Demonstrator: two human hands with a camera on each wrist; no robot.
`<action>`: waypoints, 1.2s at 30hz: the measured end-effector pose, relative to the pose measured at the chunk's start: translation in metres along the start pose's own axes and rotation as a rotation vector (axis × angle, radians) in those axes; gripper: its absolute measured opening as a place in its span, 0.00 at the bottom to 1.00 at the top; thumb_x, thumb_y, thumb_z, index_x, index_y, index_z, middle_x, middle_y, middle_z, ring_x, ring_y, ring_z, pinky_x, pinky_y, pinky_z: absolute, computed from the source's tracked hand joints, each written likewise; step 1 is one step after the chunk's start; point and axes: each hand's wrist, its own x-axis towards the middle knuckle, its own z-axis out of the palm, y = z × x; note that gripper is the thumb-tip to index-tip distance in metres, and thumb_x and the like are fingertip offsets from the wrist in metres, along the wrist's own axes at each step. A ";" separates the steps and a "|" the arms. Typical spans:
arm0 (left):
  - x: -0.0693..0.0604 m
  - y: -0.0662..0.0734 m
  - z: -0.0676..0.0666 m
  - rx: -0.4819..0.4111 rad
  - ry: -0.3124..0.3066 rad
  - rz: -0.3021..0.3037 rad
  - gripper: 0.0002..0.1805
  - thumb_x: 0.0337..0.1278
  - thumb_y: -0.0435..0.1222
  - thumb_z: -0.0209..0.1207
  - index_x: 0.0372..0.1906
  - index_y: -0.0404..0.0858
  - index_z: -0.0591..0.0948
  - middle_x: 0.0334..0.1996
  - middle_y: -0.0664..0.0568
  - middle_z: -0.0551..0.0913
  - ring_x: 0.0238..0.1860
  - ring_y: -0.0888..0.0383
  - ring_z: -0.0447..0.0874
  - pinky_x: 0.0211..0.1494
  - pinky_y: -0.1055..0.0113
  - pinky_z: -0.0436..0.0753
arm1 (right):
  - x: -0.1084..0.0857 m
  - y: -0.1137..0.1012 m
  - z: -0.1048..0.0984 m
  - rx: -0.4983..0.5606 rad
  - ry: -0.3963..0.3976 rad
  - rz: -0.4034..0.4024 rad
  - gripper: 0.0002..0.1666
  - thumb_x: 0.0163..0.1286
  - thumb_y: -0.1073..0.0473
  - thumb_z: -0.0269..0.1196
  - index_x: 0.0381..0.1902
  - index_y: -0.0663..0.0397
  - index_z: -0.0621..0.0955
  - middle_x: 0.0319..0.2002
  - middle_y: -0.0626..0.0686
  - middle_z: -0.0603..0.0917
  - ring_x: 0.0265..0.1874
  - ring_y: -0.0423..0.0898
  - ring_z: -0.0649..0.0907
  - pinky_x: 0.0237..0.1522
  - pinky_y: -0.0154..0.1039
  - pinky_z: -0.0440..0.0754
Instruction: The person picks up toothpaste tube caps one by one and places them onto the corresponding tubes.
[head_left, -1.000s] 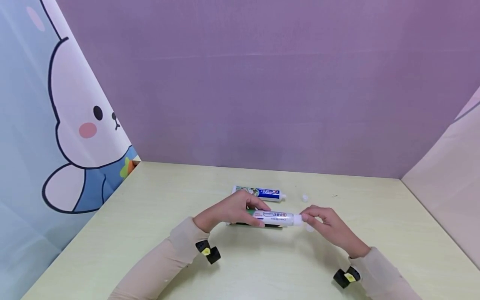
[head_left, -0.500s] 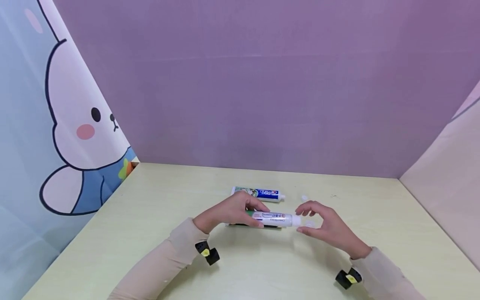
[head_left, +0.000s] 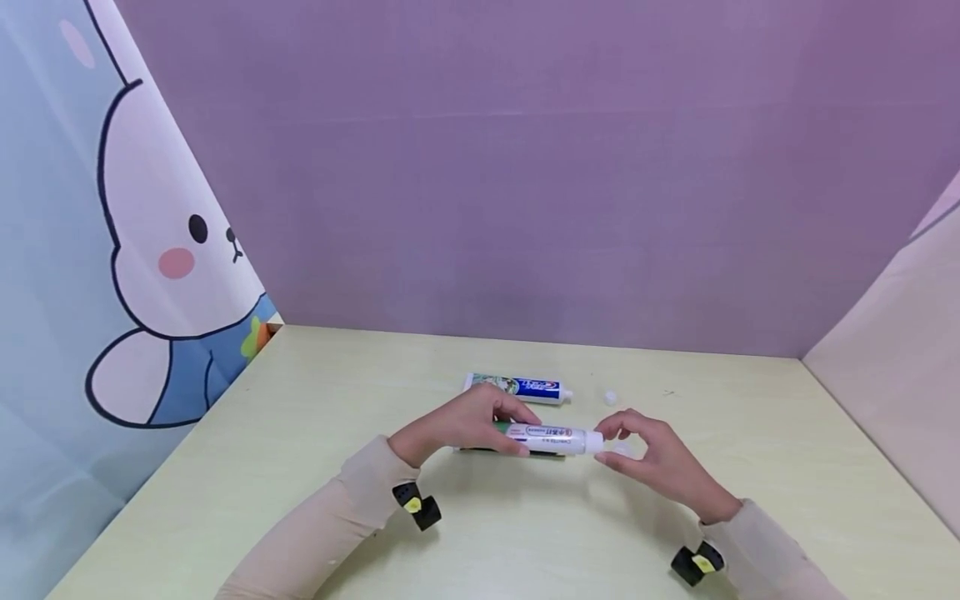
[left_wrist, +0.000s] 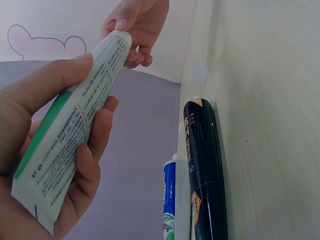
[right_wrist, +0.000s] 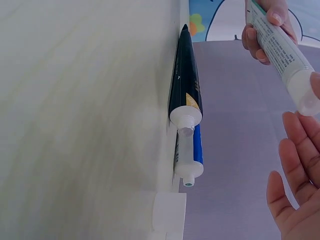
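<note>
A: What does the left hand (head_left: 476,417) have?
B: It grips a white-and-green tube (head_left: 551,436) between thumb and fingers, raised off the counter (head_left: 247,450), with the white cap (head_left: 595,442) pointing away from it to the right.
A: And the right hand (head_left: 663,462)?
B: It's at that cap, thumb and fingertip pinching narrowly; the other fingers are spread apart below, as the right wrist view shows.
A: Anything lower down?
B: A dark tube (left_wrist: 205,170) lies on the counter beneath the left hand.
A: Farther off?
B: Beyond the left hand, a blue tube (head_left: 536,389); beyond the right, a small white piece (head_left: 611,397).
</note>
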 end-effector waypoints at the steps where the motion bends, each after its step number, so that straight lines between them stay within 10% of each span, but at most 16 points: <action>1: 0.000 0.000 0.000 0.000 0.001 0.001 0.18 0.44 0.34 0.71 0.45 0.40 0.86 0.40 0.55 0.86 0.37 0.66 0.77 0.39 0.71 0.75 | -0.001 0.000 0.000 0.005 -0.003 0.010 0.17 0.52 0.67 0.71 0.38 0.47 0.81 0.36 0.42 0.83 0.34 0.43 0.77 0.38 0.35 0.74; 26: 0.005 -0.001 0.002 -0.014 -0.004 -0.008 0.18 0.44 0.35 0.71 0.46 0.40 0.85 0.41 0.55 0.86 0.37 0.66 0.77 0.37 0.73 0.75 | -0.001 0.012 0.003 0.176 -0.095 0.068 0.14 0.69 0.70 0.52 0.27 0.57 0.82 0.30 0.46 0.84 0.33 0.35 0.79 0.37 0.34 0.76; 32: 0.005 -0.003 0.002 -0.034 -0.001 -0.006 0.18 0.44 0.35 0.71 0.46 0.39 0.85 0.41 0.54 0.86 0.37 0.66 0.78 0.38 0.71 0.76 | -0.004 0.012 0.002 0.104 -0.053 0.058 0.05 0.63 0.68 0.61 0.35 0.56 0.82 0.34 0.44 0.83 0.34 0.37 0.78 0.36 0.35 0.76; 36: 0.005 -0.004 0.002 -0.033 0.003 -0.004 0.18 0.44 0.35 0.71 0.45 0.39 0.85 0.41 0.54 0.86 0.37 0.66 0.78 0.39 0.69 0.77 | -0.003 0.011 0.003 0.046 -0.007 0.018 0.20 0.51 0.68 0.71 0.43 0.51 0.80 0.40 0.44 0.82 0.36 0.41 0.77 0.38 0.36 0.76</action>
